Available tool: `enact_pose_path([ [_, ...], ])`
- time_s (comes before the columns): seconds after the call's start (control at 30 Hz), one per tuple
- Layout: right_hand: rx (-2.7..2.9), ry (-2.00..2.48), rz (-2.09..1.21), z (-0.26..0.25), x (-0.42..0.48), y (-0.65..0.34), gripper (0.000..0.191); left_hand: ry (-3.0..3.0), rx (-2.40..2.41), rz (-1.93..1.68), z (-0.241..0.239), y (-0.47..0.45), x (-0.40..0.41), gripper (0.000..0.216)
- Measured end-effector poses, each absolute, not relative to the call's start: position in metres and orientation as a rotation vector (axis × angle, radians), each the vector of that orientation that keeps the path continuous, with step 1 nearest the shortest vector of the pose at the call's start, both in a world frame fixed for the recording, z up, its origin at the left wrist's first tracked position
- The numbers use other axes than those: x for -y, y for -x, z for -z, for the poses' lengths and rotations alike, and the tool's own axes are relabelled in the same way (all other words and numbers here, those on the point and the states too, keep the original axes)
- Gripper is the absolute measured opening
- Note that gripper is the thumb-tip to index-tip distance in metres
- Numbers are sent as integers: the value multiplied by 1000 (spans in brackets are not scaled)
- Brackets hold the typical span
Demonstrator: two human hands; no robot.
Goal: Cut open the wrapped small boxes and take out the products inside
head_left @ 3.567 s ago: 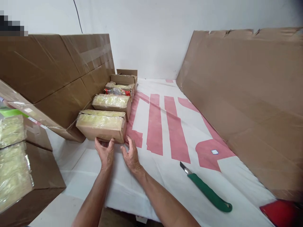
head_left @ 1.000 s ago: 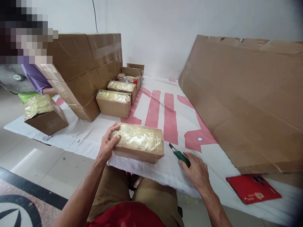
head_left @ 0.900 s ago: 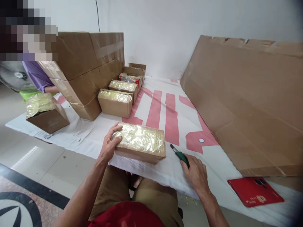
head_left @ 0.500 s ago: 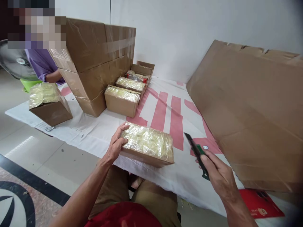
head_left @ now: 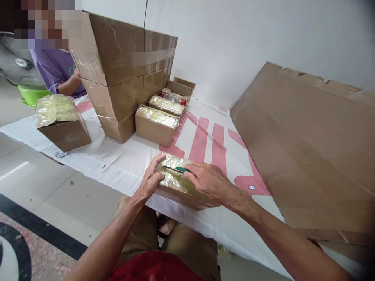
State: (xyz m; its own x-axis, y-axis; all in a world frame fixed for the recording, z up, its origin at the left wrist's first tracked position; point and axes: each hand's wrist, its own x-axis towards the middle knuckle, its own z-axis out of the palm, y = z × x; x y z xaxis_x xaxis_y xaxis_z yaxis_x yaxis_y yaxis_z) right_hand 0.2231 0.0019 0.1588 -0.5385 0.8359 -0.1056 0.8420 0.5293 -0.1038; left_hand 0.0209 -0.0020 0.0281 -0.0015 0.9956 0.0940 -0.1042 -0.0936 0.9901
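A small cardboard box (head_left: 181, 197) lies at the table's near edge, its top covered with shiny, yellowish clear tape or film. My left hand (head_left: 152, 177) grips the box's left end, with the thumb and fingers on its top edge. Closed around the green handle of a utility knife (head_left: 182, 169), my right hand (head_left: 209, 181) is over the right part of the box. The dark blade lies across the taped top and points left toward my left hand. Whether it has cut into the top I cannot tell.
Large taped cartons (head_left: 123, 58) are stacked at the back left, with small boxes (head_left: 156, 125) beside them. Another film-topped box (head_left: 64, 132) stands at the left. A big cardboard sheet (head_left: 307, 156) leans at the right. A person in a purple top (head_left: 54, 70) is behind the stack.
My right hand has brought the utility knife leftward from beside the box onto its taped top. My left hand keeps its hold on the box's left end. The view has shifted slightly.
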Motion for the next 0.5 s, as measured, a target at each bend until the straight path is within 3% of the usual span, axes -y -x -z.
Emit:
enact_pose_path([
  [0.27, -2367, -1297, -5, -194, -2, -217, 33, -1182, -1135, -1311, -33, -21, 4, 76],
  [0.5, -2255, -1350, 67, -221, 6, -235, 35, -1180, -1187, -1329, -34, -22, 5, 74],
])
